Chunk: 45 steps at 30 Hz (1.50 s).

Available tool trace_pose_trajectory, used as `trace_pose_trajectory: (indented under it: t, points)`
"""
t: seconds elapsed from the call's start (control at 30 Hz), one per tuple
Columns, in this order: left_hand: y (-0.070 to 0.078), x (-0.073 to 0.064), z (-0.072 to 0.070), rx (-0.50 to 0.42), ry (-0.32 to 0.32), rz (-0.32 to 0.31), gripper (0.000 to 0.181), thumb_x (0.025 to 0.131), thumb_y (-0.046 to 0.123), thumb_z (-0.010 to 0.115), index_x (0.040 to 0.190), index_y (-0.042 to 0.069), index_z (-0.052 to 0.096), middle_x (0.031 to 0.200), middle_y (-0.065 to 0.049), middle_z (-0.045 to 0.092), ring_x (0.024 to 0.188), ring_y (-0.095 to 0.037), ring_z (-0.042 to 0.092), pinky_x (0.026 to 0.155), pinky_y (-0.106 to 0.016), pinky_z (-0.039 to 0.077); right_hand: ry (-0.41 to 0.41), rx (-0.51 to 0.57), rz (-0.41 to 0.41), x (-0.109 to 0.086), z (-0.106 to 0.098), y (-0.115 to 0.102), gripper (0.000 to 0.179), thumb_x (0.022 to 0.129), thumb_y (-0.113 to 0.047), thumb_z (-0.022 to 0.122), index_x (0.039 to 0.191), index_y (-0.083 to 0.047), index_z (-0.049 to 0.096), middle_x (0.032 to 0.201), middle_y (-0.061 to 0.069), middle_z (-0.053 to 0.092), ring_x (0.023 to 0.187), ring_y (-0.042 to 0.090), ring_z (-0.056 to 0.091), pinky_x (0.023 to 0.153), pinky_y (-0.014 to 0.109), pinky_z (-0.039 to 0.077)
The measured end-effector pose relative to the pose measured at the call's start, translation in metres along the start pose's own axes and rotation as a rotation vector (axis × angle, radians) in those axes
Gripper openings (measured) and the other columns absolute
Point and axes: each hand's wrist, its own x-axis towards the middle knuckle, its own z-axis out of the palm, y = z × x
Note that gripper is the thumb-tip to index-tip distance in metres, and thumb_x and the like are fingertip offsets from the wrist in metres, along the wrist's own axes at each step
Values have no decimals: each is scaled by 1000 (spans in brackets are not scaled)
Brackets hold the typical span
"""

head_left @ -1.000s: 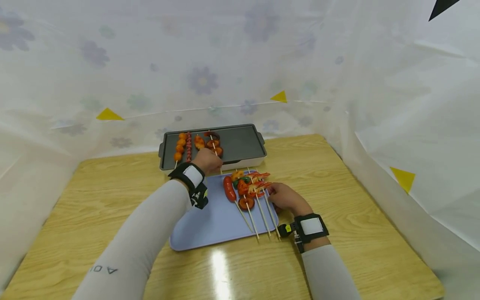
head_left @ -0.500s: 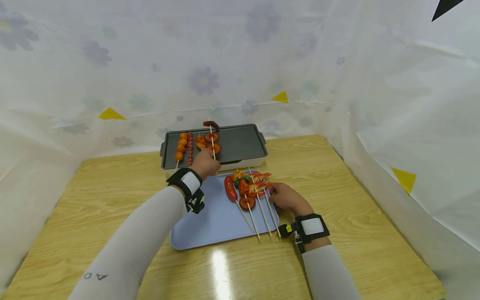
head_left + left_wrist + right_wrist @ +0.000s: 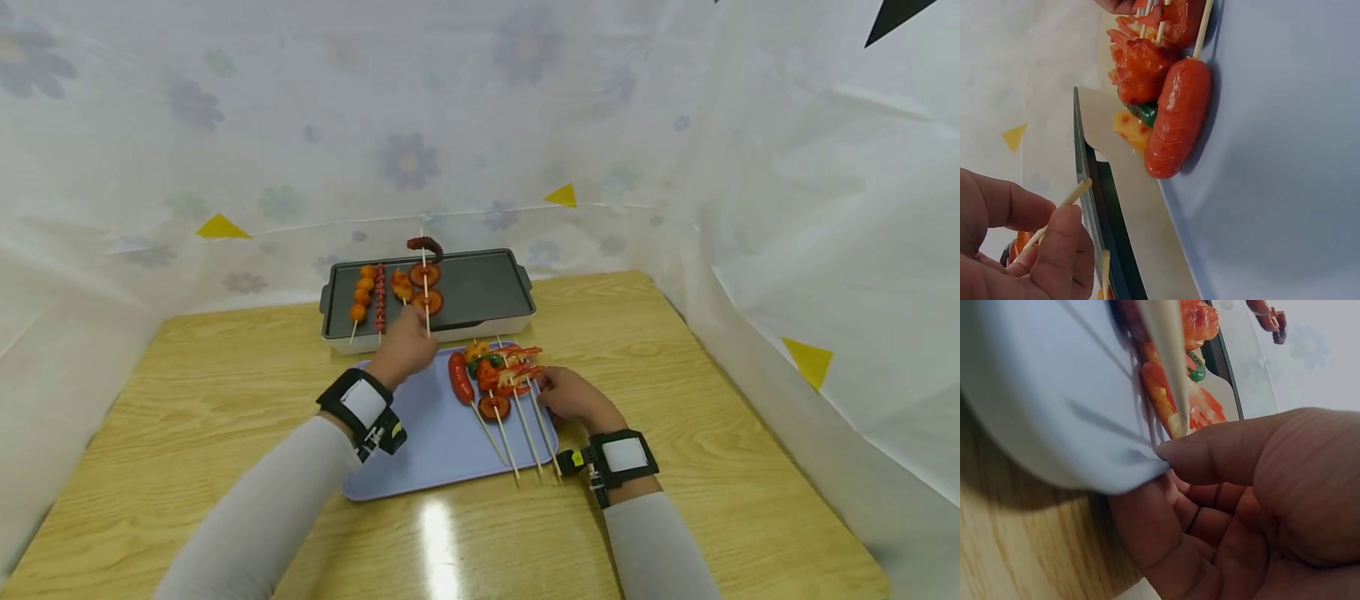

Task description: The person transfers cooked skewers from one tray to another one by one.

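My left hand [image 3: 405, 348] pinches the lower stick of a skewer [image 3: 425, 277] between thumb and fingers; the stick's end pokes out past the fingertips [image 3: 1067, 215] in the left wrist view. Two round brown-orange slices and a dark red curled tentacle are threaded on it, and its tip overlaps the back rim of the griddle [image 3: 480, 287]. At the tray's right edge, my right hand [image 3: 573, 393] grips the rim of the lilac tray [image 3: 420, 450], thumb above and fingers below, as the right wrist view shows. Beside that thumb runs a wooden stick [image 3: 1169, 362].
On the griddle's left lie an orange ball skewer [image 3: 362, 292], a thin red skewer [image 3: 380, 296] and a browned piece on a stick [image 3: 401, 285]. The tray's right side carries a sausage skewer [image 3: 460, 377] and several others with shrimp and vegetables. Plastic sheeting [image 3: 405, 100] surrounds the table.
My left hand has drawn back toward me and slightly left. The skewer it holds has tipped upward, its tentacle end now higher in view. The right hand stays at the tray's edge.
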Motion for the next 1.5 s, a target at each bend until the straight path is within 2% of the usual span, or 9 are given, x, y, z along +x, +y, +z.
trace_pose_trajectory:
  t: [0.1,0.3,0.5,0.67,0.87,1.17,1.3,1.5]
  points:
    - [-3,-6,4,44,11,42,44,76,-2,52,117,2,36,77,-9,49,54,-19,46,46,-27,36,2,1,0,1,0,0,13,84,-2,51,97,-1,54,81,12,53,63,22,55,50,33,48]
    - [-7,-21,21,117,27,79,46,76,-2,54,119,5,39,86,-10,53,60,-22,50,46,-29,39,-5,-4,-19,0,-1,0,10,86,-2,50,96,-1,53,80,13,53,61,22,55,51,33,48]
    - [-12,-43,38,74,41,108,44,76,-2,55,118,5,42,93,-9,57,68,-19,52,53,-29,42,-11,-26,-39,0,0,2,9,87,-3,50,96,-1,52,79,13,53,58,22,55,50,33,47]
    - [-16,-56,45,50,38,126,44,73,-2,55,114,5,43,91,-7,56,69,-19,52,56,-29,42,-12,-24,-18,2,0,1,8,87,-4,51,94,-2,52,80,12,53,61,22,55,51,33,48]
    - [-23,-68,48,43,7,90,44,70,1,59,111,5,44,90,-6,54,70,-19,50,56,-29,41,-6,-21,-12,1,0,1,7,87,-4,51,94,-2,52,80,12,52,61,22,55,50,33,47]
    - [-39,-97,52,-82,-77,28,45,69,-1,60,110,2,44,90,-8,54,71,-19,49,55,-29,42,-19,-19,-30,0,0,2,10,88,-3,49,98,-1,52,80,12,52,61,22,54,51,33,47]
    - [-42,-106,49,-83,-84,33,44,68,-4,60,109,-1,45,87,-9,55,69,-18,49,54,-28,42,-10,-23,-50,0,-2,1,11,88,-4,49,98,-1,52,81,13,52,60,23,54,51,33,47]
    - [-49,-114,48,-84,-107,1,43,68,-4,58,109,-3,46,85,-9,54,68,-18,49,52,-28,41,-15,-33,-41,2,-1,3,12,88,-4,49,99,-1,52,82,12,52,61,22,54,51,33,47]
